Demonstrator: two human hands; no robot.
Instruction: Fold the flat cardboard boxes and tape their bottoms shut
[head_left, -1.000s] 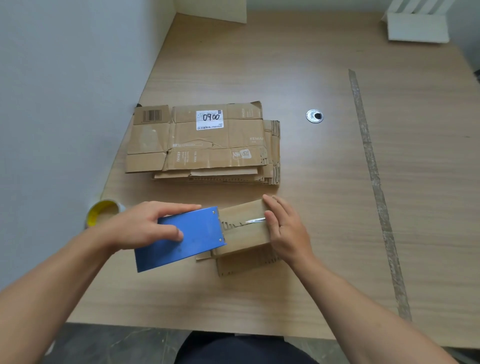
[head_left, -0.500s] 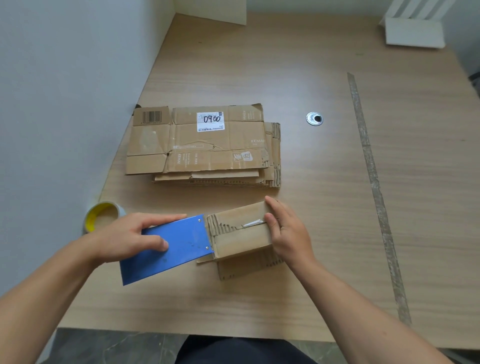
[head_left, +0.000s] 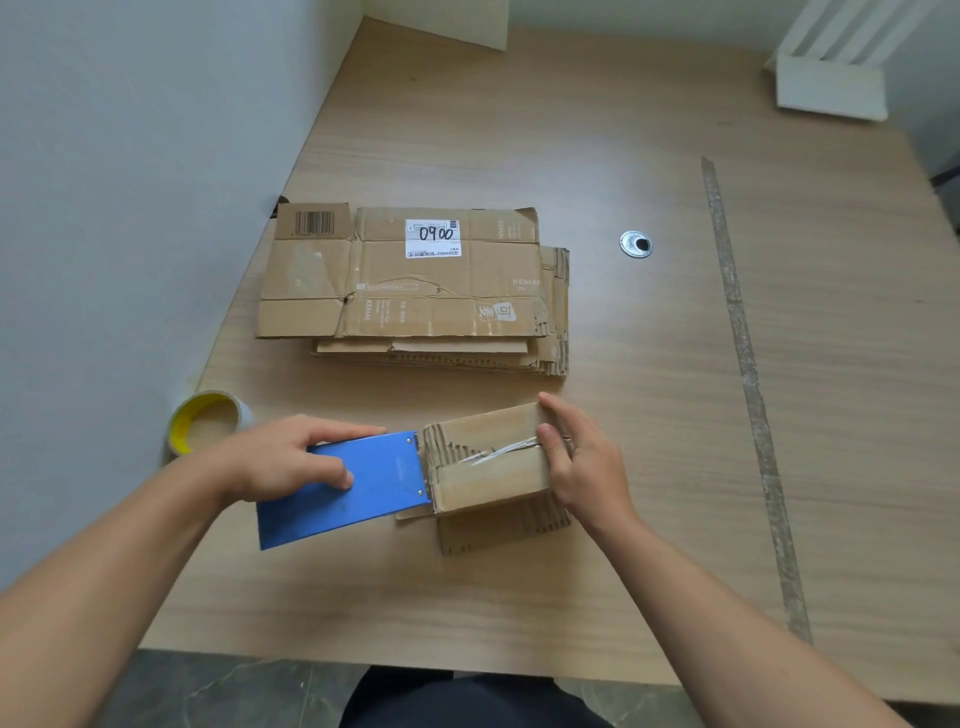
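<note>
A small folded cardboard box (head_left: 488, 467) stands near the table's front edge, its closed flaps facing up with a strip of clear tape along the seam. My right hand (head_left: 576, 462) holds the box's right end, thumb pressing the tape. My left hand (head_left: 291, 457) grips a blue tape dispenser (head_left: 353, 488), whose toothed end touches the box's left edge. A stack of flat cardboard boxes (head_left: 415, 291) lies behind, the top one labelled 0900.
A yellow-cored tape roll (head_left: 208, 421) sits at the table's left edge by the wall. A round metal grommet (head_left: 636, 243) is set in the tabletop, and an old tape strip (head_left: 748, 384) runs down it on the right. A white object (head_left: 831, 88) stands at the far right corner.
My left hand has drawn the blue dispenser leftward across the box top to its left edge. The right hand stays on the box's right end.
</note>
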